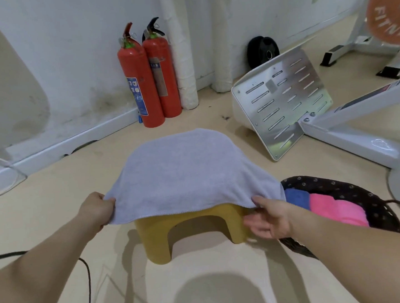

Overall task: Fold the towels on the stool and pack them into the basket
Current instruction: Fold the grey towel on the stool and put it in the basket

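A grey towel (186,173) lies spread flat over a low yellow stool (190,232) and hides the whole seat. My left hand (96,210) pinches the towel's near left corner. My right hand (267,217) pinches the near right corner between thumb and fingers, with the other fingers spread below. Just right of the stool a dark woven basket (353,188) sits on the floor. It holds a folded blue towel (297,197) and a folded pink towel (335,210) side by side.
Two red fire extinguishers (148,76) stand against the far wall. A white machine with a slotted metal plate (283,100) sits to the right behind the stool. A black cable (87,284) runs along the floor at the near left. Gym equipment fills the far right.
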`<state>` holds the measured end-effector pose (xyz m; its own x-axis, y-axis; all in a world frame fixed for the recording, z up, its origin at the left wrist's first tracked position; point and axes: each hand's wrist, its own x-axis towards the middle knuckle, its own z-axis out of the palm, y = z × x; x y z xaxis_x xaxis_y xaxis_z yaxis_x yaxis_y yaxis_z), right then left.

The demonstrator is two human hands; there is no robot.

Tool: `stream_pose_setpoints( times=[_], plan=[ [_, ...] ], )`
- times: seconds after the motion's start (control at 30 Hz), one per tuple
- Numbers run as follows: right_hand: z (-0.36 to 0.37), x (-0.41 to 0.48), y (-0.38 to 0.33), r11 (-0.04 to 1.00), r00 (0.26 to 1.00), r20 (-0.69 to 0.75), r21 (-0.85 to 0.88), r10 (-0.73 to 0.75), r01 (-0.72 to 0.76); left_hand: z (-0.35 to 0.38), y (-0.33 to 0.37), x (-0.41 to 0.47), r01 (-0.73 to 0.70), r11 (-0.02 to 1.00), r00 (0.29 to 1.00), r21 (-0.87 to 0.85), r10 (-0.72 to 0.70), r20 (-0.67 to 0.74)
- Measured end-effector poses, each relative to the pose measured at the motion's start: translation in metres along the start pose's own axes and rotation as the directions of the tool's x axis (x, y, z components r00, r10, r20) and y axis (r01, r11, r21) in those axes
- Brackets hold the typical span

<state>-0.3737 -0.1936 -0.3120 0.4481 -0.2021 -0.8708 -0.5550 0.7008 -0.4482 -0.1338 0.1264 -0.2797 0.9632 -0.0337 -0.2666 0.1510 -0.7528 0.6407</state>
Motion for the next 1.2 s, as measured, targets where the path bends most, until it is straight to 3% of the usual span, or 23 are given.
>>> stream_pose_setpoints(
  times=[0.07,0.17,0.3,0.4,0.47,0.53,0.6,0.7,0.77,0.9,0.97,1.07,1.13,1.2],
  plan=[
    [0.005,0.005,-0.012,0.962,0.987,-0.072,0.227,-0.141,0.154,0.0,-0.001,0.003,-0.016,0.999,0.999,0.035,0.017,-0.037],
    [0.006,0.002,-0.041,0.811,0.958,-0.098,0.513,-0.271,0.282,-0.005,-0.004,0.009,-0.031,0.998,0.99,0.051,0.038,-0.134],
    [-0.013,-0.015,-0.088,0.657,0.909,-0.153,0.646,-0.388,0.389,-0.015,-0.004,0.012,-0.031,0.999,0.963,0.015,0.033,-0.266],
    [-0.017,-0.033,-0.117,0.684,0.849,-0.227,0.511,-0.476,0.52,-0.022,0.001,0.011,-0.026,0.996,0.952,-0.084,-0.001,-0.308],
    [-0.001,-0.054,-0.127,0.688,0.777,-0.226,0.367,-0.588,0.627,-0.026,0.022,0.003,-0.07,0.951,0.957,-0.301,-0.021,-0.29],
    [0.026,-0.08,-0.132,0.641,0.67,-0.178,0.199,-0.72,0.742,-0.033,0.06,-0.015,-0.127,0.832,0.979,-0.539,0.018,-0.203],
    [0.056,-0.105,-0.128,0.56,0.56,-0.035,0.017,-0.828,0.828,-0.04,0.102,-0.041,-0.144,0.739,0.986,-0.658,0.165,-0.031],
    [0.094,-0.128,-0.11,0.399,0.434,0.242,-0.181,-0.868,0.899,-0.039,0.144,-0.08,-0.121,0.707,0.887,-0.697,0.392,0.244],
    [0.108,-0.13,-0.098,0.359,0.422,0.306,-0.24,-0.854,0.902,-0.033,0.155,-0.099,-0.096,0.721,0.818,-0.687,0.45,0.358],
    [0.117,-0.131,-0.081,0.368,0.471,0.386,-0.313,-0.793,0.876,-0.022,0.156,-0.112,-0.125,0.736,0.673,-0.666,0.556,0.488],
    [0.115,-0.132,-0.076,0.393,0.512,0.455,-0.335,-0.728,0.856,-0.02,0.157,-0.115,-0.194,0.744,0.625,-0.64,0.596,0.503],
    [0.113,-0.138,-0.072,0.374,0.55,0.508,-0.412,-0.663,0.831,-0.016,0.16,-0.124,-0.456,0.744,0.667,-0.489,0.649,0.366],
    [0.113,-0.143,-0.073,0.248,0.523,0.476,-0.525,-0.707,0.814,-0.013,0.163,-0.131,-0.587,0.722,0.701,-0.366,0.68,0.216],
    [0.113,-0.148,-0.075,-0.011,0.405,0.495,-0.644,-0.769,0.765,-0.011,0.164,-0.135,-0.664,0.683,0.681,-0.306,0.72,0.13]
  ],
)
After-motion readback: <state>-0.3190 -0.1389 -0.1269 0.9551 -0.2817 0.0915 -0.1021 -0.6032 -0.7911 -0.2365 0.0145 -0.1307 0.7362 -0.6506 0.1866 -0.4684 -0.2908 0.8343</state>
